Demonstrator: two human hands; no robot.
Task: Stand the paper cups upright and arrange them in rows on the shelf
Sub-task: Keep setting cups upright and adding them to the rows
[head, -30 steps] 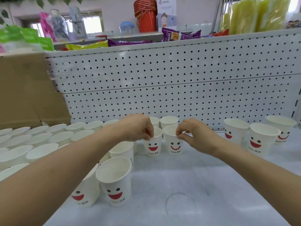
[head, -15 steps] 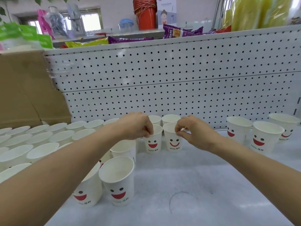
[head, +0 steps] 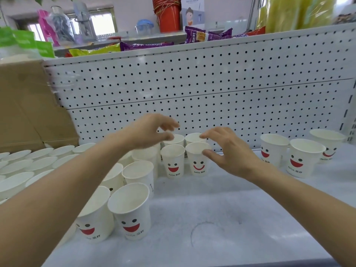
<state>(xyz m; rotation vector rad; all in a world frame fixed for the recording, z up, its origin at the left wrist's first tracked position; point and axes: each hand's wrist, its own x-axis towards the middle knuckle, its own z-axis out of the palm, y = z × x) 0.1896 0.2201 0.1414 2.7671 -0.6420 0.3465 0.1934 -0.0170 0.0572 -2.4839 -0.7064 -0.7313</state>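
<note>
Wide white shelf (head: 212, 218) fills the view, pegboard panel (head: 212, 83) rising at 12 o'clock, cardboard box (head: 28, 112) off at 10. Over at 9 o'clock, look at that: a big block of cups (head: 28, 164), all upright, packed rim to rim in rows. That part looks done. At 7 o'clock a front pair of cups (head: 131, 211) stands upright, smiley faces out, close to the block but not squared with it. Out at 3 o'clock, three loose cups (head: 306, 157) stand upright yet well apart from the rows; by my reckoning those are what's left to bring in.

Dead centre, a small square of four: front-left cup (head: 173, 162) and front-right cup (head: 198, 162) just beside each other, two more tucked behind. The left hand (head: 148, 132) hovers over the rear cups, fingers loosely curved, released, holding nothing. The right hand (head: 229, 151) is spread, thumb at the front-right cup's rim; touching or not, I cannot tell. No cup lies on its side here.
</note>
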